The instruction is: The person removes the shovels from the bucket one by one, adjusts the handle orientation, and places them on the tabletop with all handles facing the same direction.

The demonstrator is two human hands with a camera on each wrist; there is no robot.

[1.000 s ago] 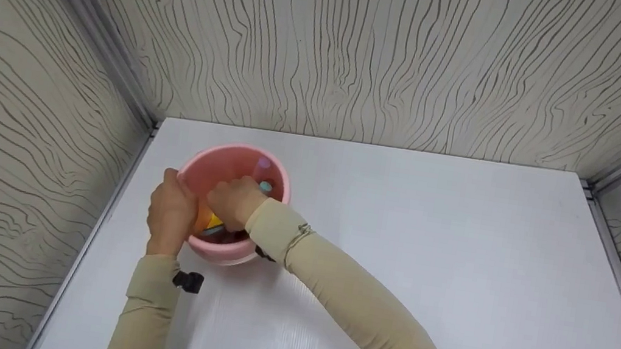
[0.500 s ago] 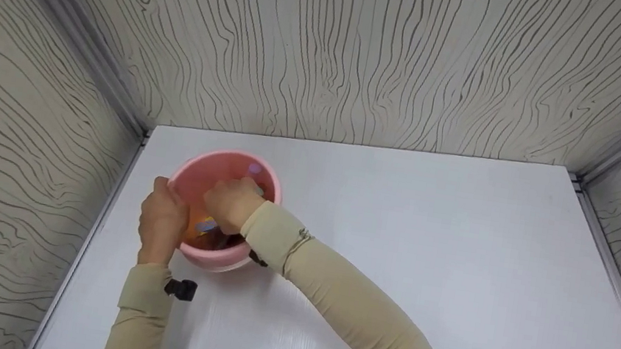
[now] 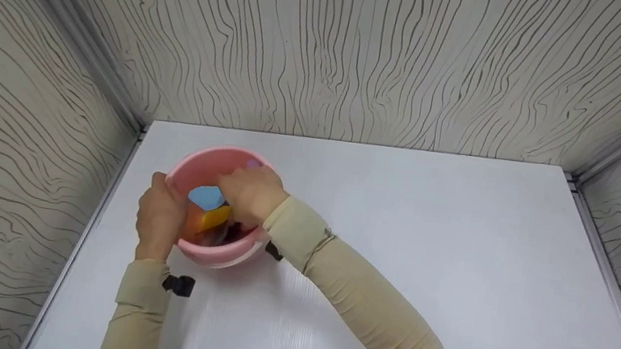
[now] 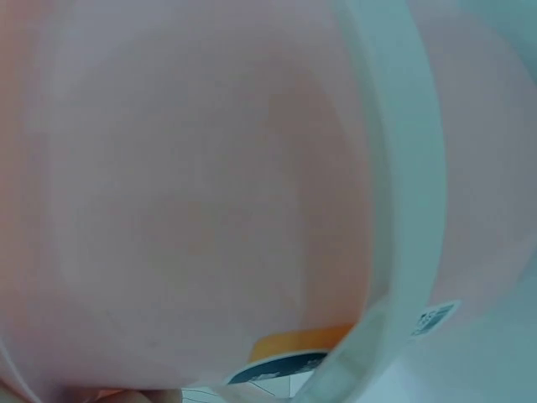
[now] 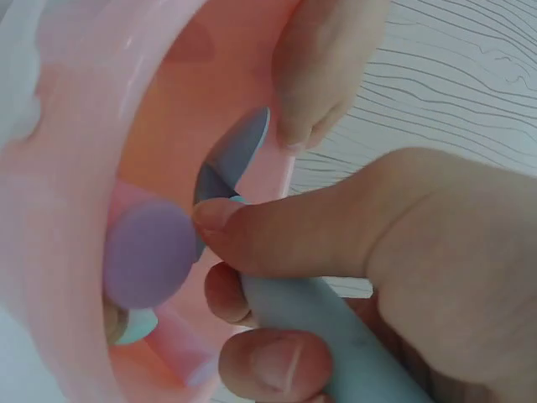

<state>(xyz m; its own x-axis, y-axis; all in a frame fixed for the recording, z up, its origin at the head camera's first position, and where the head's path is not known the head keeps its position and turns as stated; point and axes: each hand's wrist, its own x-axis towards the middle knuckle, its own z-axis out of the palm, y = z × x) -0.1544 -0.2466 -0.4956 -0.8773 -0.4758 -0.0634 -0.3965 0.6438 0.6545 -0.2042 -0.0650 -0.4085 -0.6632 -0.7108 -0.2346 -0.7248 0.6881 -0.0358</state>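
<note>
A pink bucket (image 3: 206,254) stands at the table's left. My left hand (image 3: 159,216) grips its left rim, thumb inside; in the right wrist view that hand (image 5: 327,71) is on the rim too. My right hand (image 3: 252,193) is over the bucket's right side and holds a tool by its thick pale blue-green handle (image 5: 323,332). Past the thumb shows a curved grey-blue, blade-like part (image 5: 239,151); its exact kind is unclear. In the head view a light blue flat piece (image 3: 206,197) lies beside my right fingers, above an orange-yellow piece (image 3: 214,219).
Inside the bucket are a purple rounded end (image 5: 151,252), a pink cylinder (image 5: 180,344) and a small mint piece (image 5: 136,326). A pale carrying handle (image 4: 407,168) hangs across the bucket's outside. Wood-patterned walls (image 3: 329,48) enclose the white table (image 3: 398,243).
My right hand has risen and shifted slightly right in the bucket. The light blue piece has come into plain view. My left hand stays on the rim.
</note>
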